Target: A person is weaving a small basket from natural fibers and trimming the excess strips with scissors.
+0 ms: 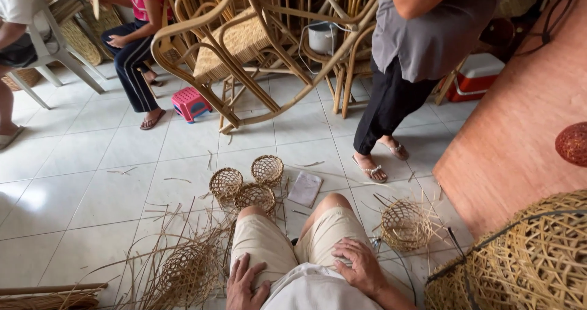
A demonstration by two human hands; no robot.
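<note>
Both hands are just resting flat and open on the thighs, holding nothing: left hand (246, 284) on the left leg, right hand (359, 265) on the right. The unfinished woven basket (405, 225) sits on the tiled floor (92, 181) near the right knee, with three small baskets (252, 184) ahead.

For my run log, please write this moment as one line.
left hand: flat on left thigh | right hand: on right thigh | near: small woven baskets, unfinished basket

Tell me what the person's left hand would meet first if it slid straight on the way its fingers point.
The left hand rests flat on the left thigh, fingers pointing toward the knee. Going straight on, it would pass over the knee and probably reach the nearest of three small woven baskets on the tiled floor; depth is unclear.
</note>
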